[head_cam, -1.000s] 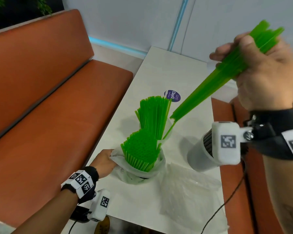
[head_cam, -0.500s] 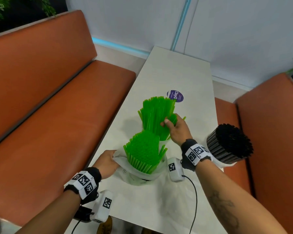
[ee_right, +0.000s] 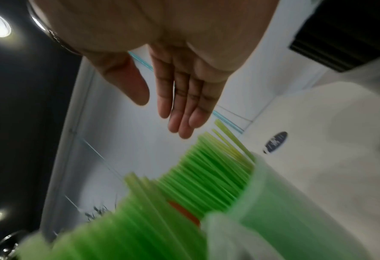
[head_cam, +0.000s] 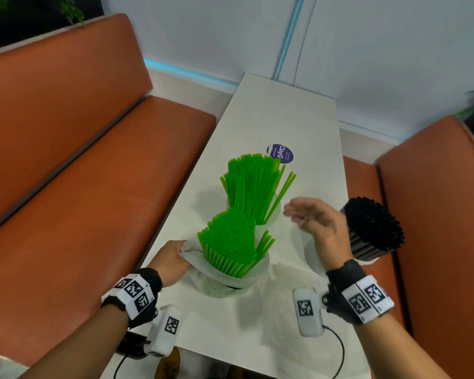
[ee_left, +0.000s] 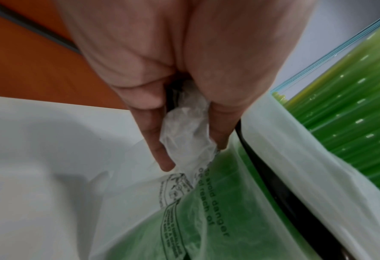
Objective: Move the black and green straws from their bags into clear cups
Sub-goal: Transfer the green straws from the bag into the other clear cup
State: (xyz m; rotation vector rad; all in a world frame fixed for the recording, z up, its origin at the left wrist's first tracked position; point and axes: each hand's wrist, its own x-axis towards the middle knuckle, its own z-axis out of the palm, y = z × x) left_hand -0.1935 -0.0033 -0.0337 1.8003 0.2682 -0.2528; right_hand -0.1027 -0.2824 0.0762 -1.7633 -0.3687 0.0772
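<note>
A bundle of green straws [head_cam: 231,240] stands upright in a translucent bag [head_cam: 230,280] on the white table [head_cam: 285,110]. My left hand [head_cam: 173,262] pinches the bag's bunched rim [ee_left: 186,123] on its left side. Behind it a clear cup [head_cam: 274,214] holds more green straws [head_cam: 253,184], seen blurred in the right wrist view as straws [ee_right: 209,168]. My right hand [head_cam: 312,218] hovers empty to the right of that cup, fingers [ee_right: 182,105] straight. Black straws [head_cam: 372,225] fill a cup at the table's right edge.
An empty clear bag [head_cam: 282,318] lies flat on the near table. A round purple sticker [head_cam: 280,154] sits beyond the cups. Orange benches [head_cam: 80,187] flank the table on both sides. The table's far end is bare.
My right hand brought a handful of green straws down into the far cup, let them go, and has drawn back to the right, empty. The left hand kept its hold on the bag.
</note>
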